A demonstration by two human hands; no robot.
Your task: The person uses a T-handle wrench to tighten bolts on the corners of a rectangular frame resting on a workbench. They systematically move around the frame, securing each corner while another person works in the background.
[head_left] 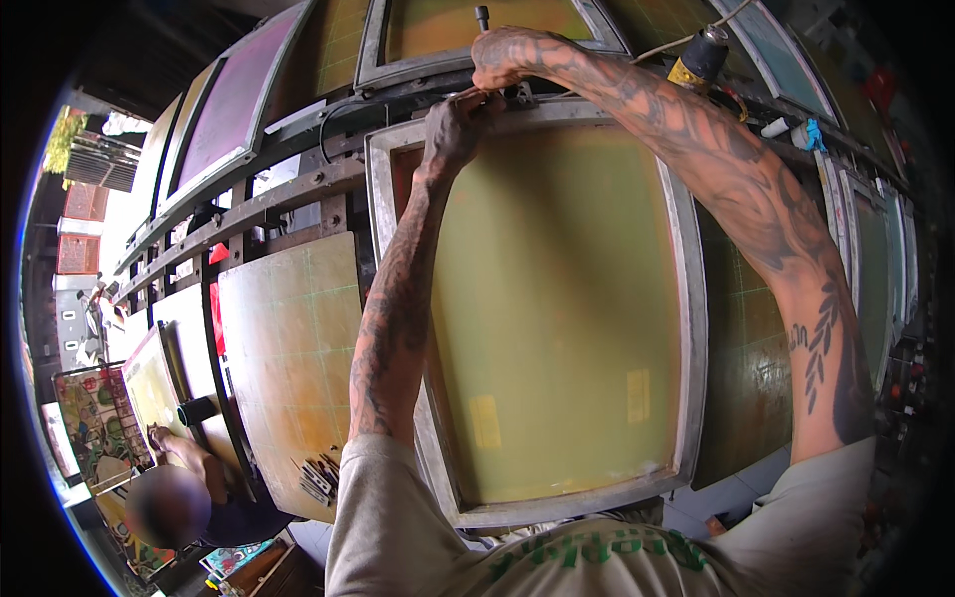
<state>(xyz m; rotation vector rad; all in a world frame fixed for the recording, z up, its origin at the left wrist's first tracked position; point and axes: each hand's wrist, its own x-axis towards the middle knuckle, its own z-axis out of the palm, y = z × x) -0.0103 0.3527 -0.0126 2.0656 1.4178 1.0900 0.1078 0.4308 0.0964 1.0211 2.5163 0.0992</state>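
Observation:
In front of me lies a large screen-printing frame (pixel 688 298) with a grey metal border and yellow-green mesh. Both my arms reach over it to its far edge. My right hand (pixel 507 55) is closed around a dark metal tool (pixel 482 18), whose shaft and thicker round end stick up above the fist; it looks like a socket wrench. Just below and left of it, my left hand (pixel 456 131) has its fingers curled together at the frame's far edge, by the metal rail. What those fingers pinch is hidden.
A yellow and black heat gun (pixel 699 60) stands beyond my right forearm. A grid-marked board (pixel 293 348) lies left, several dark small rods (pixel 320 480) on its near corner. Other screens line the far rail (pixel 259 207). Another person's arm (pixel 191 456) works at lower left.

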